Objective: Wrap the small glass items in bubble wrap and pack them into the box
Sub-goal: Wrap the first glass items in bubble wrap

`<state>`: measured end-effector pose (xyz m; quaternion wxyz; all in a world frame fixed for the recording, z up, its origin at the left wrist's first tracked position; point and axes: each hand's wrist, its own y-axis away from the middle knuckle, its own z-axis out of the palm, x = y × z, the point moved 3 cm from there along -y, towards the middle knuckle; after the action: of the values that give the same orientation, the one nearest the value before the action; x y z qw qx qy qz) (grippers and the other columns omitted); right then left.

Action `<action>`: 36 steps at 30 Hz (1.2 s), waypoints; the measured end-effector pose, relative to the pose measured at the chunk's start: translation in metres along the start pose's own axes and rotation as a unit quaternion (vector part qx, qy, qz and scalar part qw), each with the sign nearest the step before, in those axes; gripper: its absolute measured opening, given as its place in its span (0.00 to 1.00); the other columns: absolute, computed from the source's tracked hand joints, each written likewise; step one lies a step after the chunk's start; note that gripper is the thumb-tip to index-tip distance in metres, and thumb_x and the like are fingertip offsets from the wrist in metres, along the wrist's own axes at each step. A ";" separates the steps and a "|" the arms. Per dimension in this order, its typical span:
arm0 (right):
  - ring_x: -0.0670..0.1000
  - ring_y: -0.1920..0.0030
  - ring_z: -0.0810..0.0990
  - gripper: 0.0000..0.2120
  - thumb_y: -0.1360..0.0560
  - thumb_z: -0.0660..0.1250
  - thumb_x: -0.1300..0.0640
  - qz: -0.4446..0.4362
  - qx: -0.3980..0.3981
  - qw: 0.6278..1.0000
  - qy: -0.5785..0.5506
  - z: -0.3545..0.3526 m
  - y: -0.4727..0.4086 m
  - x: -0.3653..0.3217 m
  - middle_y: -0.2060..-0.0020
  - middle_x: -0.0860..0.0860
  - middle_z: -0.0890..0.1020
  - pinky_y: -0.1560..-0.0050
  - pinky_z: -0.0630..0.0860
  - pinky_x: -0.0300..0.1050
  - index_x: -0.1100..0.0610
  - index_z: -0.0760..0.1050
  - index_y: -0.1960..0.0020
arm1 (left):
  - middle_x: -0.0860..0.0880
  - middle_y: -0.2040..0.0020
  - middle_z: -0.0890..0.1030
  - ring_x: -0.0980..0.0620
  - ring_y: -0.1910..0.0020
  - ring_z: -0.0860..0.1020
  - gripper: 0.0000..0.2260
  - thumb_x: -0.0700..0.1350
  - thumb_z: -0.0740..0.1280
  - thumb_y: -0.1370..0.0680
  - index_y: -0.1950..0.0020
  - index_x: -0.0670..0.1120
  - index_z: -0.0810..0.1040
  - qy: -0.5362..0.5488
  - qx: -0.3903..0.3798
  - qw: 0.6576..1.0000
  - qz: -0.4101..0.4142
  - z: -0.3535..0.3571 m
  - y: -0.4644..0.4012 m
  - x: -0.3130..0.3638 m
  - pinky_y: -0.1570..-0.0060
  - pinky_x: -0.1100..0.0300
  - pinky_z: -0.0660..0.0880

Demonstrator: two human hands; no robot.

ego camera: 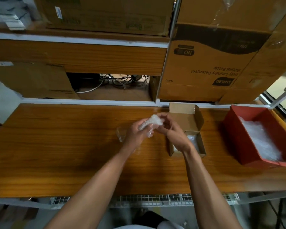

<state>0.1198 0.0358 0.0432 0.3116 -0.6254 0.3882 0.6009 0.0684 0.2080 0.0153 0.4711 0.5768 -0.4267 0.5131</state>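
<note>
Above the middle of the wooden worktop (56,146), a bundle of bubble wrap (153,123) is held up between both hands. The left hand (135,133) is closed round its lower end, and the right hand (173,131) is pinched on its upper end; whatever is inside the wrap cannot be made out. A clear plastic scrap (120,134) lies on the wood at nine o'clock from the left hand. Wide bare surface is left toward nine o'clock, and the near edge runs at six o'clock. At three o'clock from the hands, a small cardboard box (186,129) stands open, lid raised, with pale wrap seen inside. Farther toward three o'clock, near the worktop's end, a red bin (234,129) is filled with loose bubble wrap. At twelve o'clock, the white shelf edge (89,101) bounds the surface, with large cartons (205,63) stacked behind.
</note>
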 end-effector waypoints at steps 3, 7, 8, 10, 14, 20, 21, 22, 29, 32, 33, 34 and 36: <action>0.54 0.35 0.81 0.25 0.21 0.75 0.54 -0.010 -0.036 0.999 0.031 -0.007 -0.018 -0.001 0.34 0.50 0.80 0.33 0.79 0.57 0.38 0.74 0.27 | 0.57 0.43 0.84 0.53 0.46 0.85 0.14 0.60 0.75 0.24 0.40 0.69 0.79 -0.071 0.004 0.997 -0.007 -0.004 -0.014 0.006 0.48 0.49 0.84; 0.63 0.41 0.83 0.10 0.20 0.74 0.56 -0.032 0.007 0.999 0.023 -0.016 -0.040 0.011 0.43 0.55 0.85 0.37 0.79 0.70 0.53 0.82 0.39 | 0.55 0.42 0.84 0.50 0.47 0.86 0.11 0.49 0.75 0.20 0.44 0.66 0.83 -0.062 0.011 0.998 0.006 -0.004 -0.030 0.011 0.49 0.46 0.86; 0.64 0.42 0.84 0.09 0.20 0.74 0.59 -0.025 0.022 0.999 -0.005 -0.017 -0.042 0.014 0.44 0.58 0.86 0.37 0.80 0.67 0.58 0.82 0.40 | 0.53 0.41 0.84 0.50 0.46 0.86 0.11 0.45 0.75 0.20 0.43 0.61 0.84 -0.043 0.013 0.999 0.008 -0.004 -0.033 0.011 0.50 0.46 0.86; 0.63 0.43 0.85 0.09 0.21 0.73 0.63 -0.014 0.039 0.998 -0.044 -0.019 -0.045 0.019 0.45 0.62 0.86 0.40 0.84 0.58 0.65 0.81 0.41 | 0.48 0.39 0.83 0.48 0.45 0.86 0.10 0.40 0.73 0.20 0.41 0.53 0.84 -0.008 0.007 1.000 0.006 -0.004 -0.037 0.008 0.50 0.48 0.86; 0.57 0.46 0.87 0.09 0.21 0.73 0.66 -0.001 0.048 0.995 -0.091 -0.013 -0.052 0.034 0.46 0.62 0.86 0.45 0.84 0.47 0.67 0.81 0.42 | 0.43 0.36 0.82 0.45 0.40 0.85 0.09 0.34 0.71 0.19 0.42 0.45 0.83 0.073 -0.018 0.997 -0.035 -0.010 -0.039 -0.006 0.43 0.45 0.84; 0.55 0.49 0.87 0.06 0.22 0.73 0.69 0.015 0.078 0.985 -0.154 0.008 -0.062 0.050 0.49 0.59 0.88 0.46 0.85 0.46 0.65 0.82 0.46 | 0.40 0.34 0.81 0.45 0.37 0.83 0.12 0.31 0.67 0.19 0.43 0.44 0.85 0.100 -0.012 0.993 -0.061 -0.028 -0.051 -0.017 0.40 0.53 0.82; 0.54 0.49 0.87 0.06 0.22 0.73 0.69 0.017 0.086 0.984 -0.157 0.012 -0.063 0.052 0.50 0.59 0.88 0.46 0.84 0.46 0.66 0.82 0.46 | 0.39 0.34 0.81 0.44 0.37 0.83 0.11 0.32 0.67 0.18 0.42 0.44 0.85 0.100 -0.013 0.993 -0.063 -0.031 -0.053 -0.017 0.39 0.52 0.82; 0.54 0.50 0.87 0.06 0.22 0.73 0.69 0.017 0.093 0.983 -0.160 0.016 -0.065 0.054 0.50 0.59 0.88 0.47 0.84 0.46 0.67 0.82 0.46 | 0.39 0.36 0.82 0.44 0.38 0.83 0.10 0.33 0.67 0.18 0.41 0.43 0.85 0.105 -0.017 0.992 -0.066 -0.034 -0.054 -0.017 0.38 0.51 0.82; 0.57 0.47 0.87 0.09 0.23 0.74 0.67 0.024 0.099 0.984 -0.143 0.040 -0.073 0.068 0.47 0.61 0.87 0.43 0.84 0.53 0.69 0.82 0.44 | 0.45 0.40 0.86 0.46 0.38 0.84 0.06 0.41 0.73 0.19 0.43 0.44 0.86 0.058 -0.030 0.996 -0.068 -0.064 -0.063 -0.021 0.39 0.54 0.81; 0.58 0.46 0.86 0.10 0.24 0.76 0.65 0.024 0.093 0.991 -0.091 0.045 -0.074 0.073 0.46 0.60 0.87 0.43 0.84 0.56 0.67 0.82 0.44 | 0.50 0.41 0.83 0.53 0.42 0.82 0.07 0.33 0.71 0.19 0.43 0.40 0.85 -0.003 -0.052 0.996 -0.072 -0.075 -0.067 -0.016 0.44 0.61 0.82; 0.56 0.47 0.86 0.09 0.24 0.77 0.64 0.022 0.096 0.993 -0.061 0.046 -0.073 0.075 0.47 0.58 0.87 0.45 0.84 0.55 0.64 0.83 0.45 | 0.53 0.42 0.82 0.57 0.43 0.82 0.08 0.33 0.71 0.19 0.42 0.40 0.85 -0.028 -0.056 0.996 -0.070 -0.079 -0.067 -0.014 0.46 0.63 0.82; 0.54 0.48 0.86 0.09 0.24 0.77 0.64 0.021 0.100 0.994 -0.034 0.047 -0.073 0.076 0.49 0.55 0.87 0.47 0.84 0.53 0.61 0.83 0.45 | 0.56 0.43 0.82 0.59 0.45 0.81 0.09 0.33 0.71 0.20 0.41 0.42 0.86 -0.054 -0.058 0.995 -0.066 -0.083 -0.068 -0.012 0.48 0.64 0.82; 0.51 0.48 0.86 0.13 0.25 0.78 0.64 0.025 0.104 0.994 0.010 0.047 -0.069 0.076 0.50 0.50 0.87 0.48 0.84 0.49 0.56 0.82 0.43 | 0.57 0.44 0.83 0.60 0.47 0.81 0.12 0.34 0.72 0.20 0.40 0.48 0.85 -0.104 -0.067 0.991 -0.060 -0.089 -0.070 -0.013 0.51 0.65 0.82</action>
<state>0.1535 0.1030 -0.0421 0.3559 -0.5857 0.4674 0.5585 0.1185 0.3090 -0.0029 0.4917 0.6184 -0.4714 0.3919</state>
